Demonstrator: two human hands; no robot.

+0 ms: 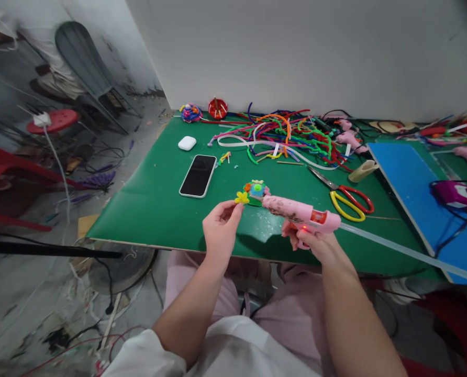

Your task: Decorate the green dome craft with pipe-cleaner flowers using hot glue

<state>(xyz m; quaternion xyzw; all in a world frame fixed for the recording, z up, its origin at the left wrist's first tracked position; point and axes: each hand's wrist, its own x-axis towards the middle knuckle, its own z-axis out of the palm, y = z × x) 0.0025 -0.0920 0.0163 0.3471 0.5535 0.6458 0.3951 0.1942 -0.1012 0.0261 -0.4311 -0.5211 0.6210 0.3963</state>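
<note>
Right, here I am with my left hand [220, 228] at the near side of the green-covered desk [151, 209], thumb and fingers pinched on the edge of a small yellow, fuzzy-looking five-petalled flower [242, 198]. My right hand [320, 246] has its fingers curled round the handle of a pink, dark-smudged plastic glue gun [290, 208], red light glowing, a long translucent glue stick [398, 248] trailing from the back. The nozzle points at the flower, just beside it; contact I can't tell. Looks like a gluing step to me. Just beyond sits a round, multicoloured decoration with a blue dome [252, 191], apparently lying on the desk. The next move, I'd judge, calls for a steady pinch, with fingertips clear of the hot tip.
</note>
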